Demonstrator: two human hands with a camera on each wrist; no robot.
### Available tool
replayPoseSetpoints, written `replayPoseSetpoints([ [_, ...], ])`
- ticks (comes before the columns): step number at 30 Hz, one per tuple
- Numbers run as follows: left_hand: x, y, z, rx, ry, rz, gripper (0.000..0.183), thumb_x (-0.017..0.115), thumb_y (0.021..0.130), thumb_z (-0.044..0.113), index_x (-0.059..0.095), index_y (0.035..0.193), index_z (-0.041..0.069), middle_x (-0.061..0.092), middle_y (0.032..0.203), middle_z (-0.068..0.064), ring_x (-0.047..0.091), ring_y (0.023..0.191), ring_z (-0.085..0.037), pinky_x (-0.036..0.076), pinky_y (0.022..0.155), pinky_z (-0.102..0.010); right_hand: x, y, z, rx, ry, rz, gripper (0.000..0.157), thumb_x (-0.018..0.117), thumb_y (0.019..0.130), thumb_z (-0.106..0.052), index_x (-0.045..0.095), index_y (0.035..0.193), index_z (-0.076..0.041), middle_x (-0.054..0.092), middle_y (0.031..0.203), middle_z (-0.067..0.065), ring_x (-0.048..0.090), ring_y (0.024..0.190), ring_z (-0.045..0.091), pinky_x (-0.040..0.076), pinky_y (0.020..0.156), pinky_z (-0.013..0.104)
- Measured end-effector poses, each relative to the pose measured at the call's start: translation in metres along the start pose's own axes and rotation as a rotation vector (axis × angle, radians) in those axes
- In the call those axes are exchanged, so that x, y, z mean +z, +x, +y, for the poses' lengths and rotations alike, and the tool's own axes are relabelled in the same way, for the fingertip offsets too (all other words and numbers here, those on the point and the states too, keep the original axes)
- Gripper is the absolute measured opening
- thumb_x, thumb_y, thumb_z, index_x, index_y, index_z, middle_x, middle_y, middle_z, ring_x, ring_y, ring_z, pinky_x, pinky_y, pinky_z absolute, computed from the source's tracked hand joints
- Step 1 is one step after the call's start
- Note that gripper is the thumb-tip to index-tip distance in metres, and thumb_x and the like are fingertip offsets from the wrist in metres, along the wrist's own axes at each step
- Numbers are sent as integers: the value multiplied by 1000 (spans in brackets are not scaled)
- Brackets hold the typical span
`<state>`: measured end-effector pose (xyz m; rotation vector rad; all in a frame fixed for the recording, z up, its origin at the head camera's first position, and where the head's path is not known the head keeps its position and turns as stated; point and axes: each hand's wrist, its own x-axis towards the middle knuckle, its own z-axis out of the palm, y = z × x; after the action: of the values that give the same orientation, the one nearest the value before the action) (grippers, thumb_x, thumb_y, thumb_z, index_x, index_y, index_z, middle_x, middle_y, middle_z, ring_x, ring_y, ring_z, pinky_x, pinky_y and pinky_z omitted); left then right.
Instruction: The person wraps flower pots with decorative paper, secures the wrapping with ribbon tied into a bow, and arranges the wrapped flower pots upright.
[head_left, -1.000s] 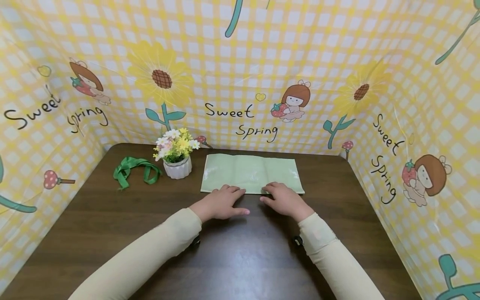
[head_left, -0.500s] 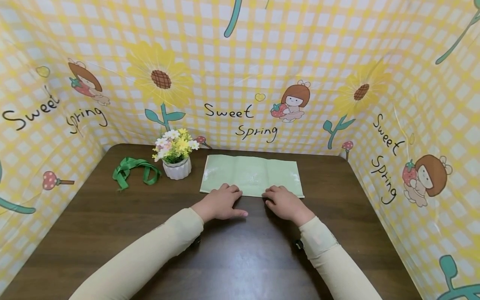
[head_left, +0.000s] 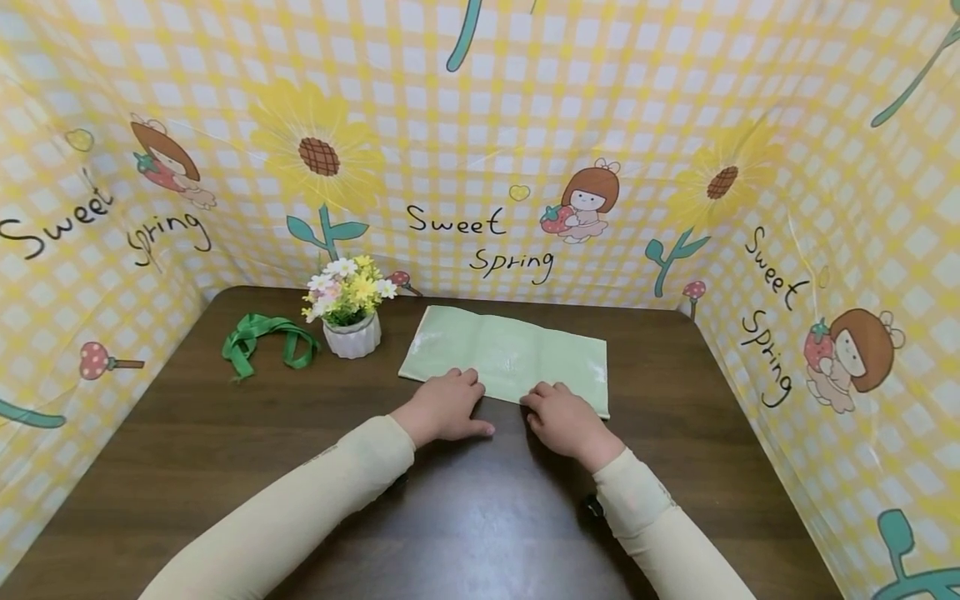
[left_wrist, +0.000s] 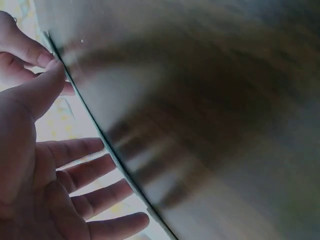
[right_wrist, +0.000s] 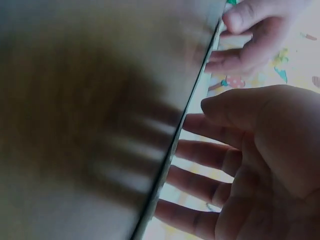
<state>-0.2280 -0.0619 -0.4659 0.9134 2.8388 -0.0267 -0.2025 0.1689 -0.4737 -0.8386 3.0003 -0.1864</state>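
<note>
A flat, pale green folded sheet (head_left: pixel 506 350), glossy and creased, lies askew on the table, its right end nearer to me. Whether it is paper, cloth or a bag I cannot tell. On its near edge, left of the middle, rest the fingertips of my left hand (head_left: pixel 448 406), thumb spread out over the table. My right hand (head_left: pixel 564 421) touches the same edge further right, fingers slightly bent. From below, the left wrist view has the left hand (left_wrist: pixel 25 195) with fairly straight fingers along the sheet's edge; the right wrist view gives the right hand (right_wrist: pixel 272 195) likewise.
A white pot of artificial flowers (head_left: pixel 352 336) stands just left of the sheet. Beyond it a loose green ribbon (head_left: pixel 247 333) lies in a loop. The dark wooden table (head_left: pixel 172 450) is bordered by a yellow checked cloth (head_left: pixel 465 150) at the back and both sides.
The green sheet has turned, its right end coming nearer to me and its far left corner shifting right. My right hand has come back with it; the left has barely moved.
</note>
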Motion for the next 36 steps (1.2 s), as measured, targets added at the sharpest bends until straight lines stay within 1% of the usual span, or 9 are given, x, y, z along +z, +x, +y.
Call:
replayPoseSetpoints([
  [2,0,0,2,9,10,-6,68,61,92,69,64,134,16,57,127,-9,56,111,-30,55,85,-45,2,-3,-5,-4,-28,15,28,65,99,-16,70,125,-9,65,121,9,59,98,33,57,76,49],
  [5,-1,-1,4,14,9,-9,64,61,92,67,64,133,17,57,125,-10,56,109,-31,55,84,-45,3,-7,-12,-4,-49,29,28,66,99,-16,70,125,-8,66,119,9,58,95,32,57,74,48],
  [10,-5,-2,5,12,-4,-7,55,61,94,64,69,118,16,58,116,-10,55,104,-30,54,83,-45,2,-12,-20,-12,-63,43,27,66,99,-16,71,123,-7,66,114,9,56,90,31,56,74,45],
  [14,-6,-1,6,26,4,4,45,64,95,58,71,104,15,59,108,-9,55,100,-28,53,84,-44,0,-16,-26,-38,-67,46,22,66,98,-18,72,117,-7,64,104,8,52,81,28,52,74,42],
  [17,-5,0,7,34,12,11,41,66,95,55,70,99,14,60,105,-9,56,99,-27,52,85,-43,0,-19,-31,-52,-77,53,19,66,97,-19,72,111,-7,62,97,7,49,76,27,50,72,42],
  [24,-4,2,11,17,-1,24,34,69,95,46,71,96,12,62,102,-10,60,99,-28,55,84,-44,-1,-25,-42,-48,-80,60,14,67,96,-21,71,102,-8,57,90,5,50,75,27,50,69,41],
  [29,-5,2,14,9,-22,-4,30,68,97,39,72,94,9,66,101,-11,64,100,-28,56,83,-44,-3,-31,-50,-65,-62,41,12,66,96,-21,69,98,-10,56,88,4,51,76,26,51,65,40],
  [32,-5,3,15,20,-32,-18,29,68,97,36,72,92,8,68,103,-11,65,102,-27,56,87,-43,-5,-34,-55,-91,-57,40,10,65,96,-17,69,93,-9,57,87,4,53,75,25,51,63,39],
  [36,-4,5,14,52,-52,-3,29,68,97,34,71,87,7,69,106,-13,65,104,-28,55,90,-41,-10,-37,-57,-135,-72,55,10,64,95,-12,70,88,-8,61,86,4,56,73,26,52,63,39],
])
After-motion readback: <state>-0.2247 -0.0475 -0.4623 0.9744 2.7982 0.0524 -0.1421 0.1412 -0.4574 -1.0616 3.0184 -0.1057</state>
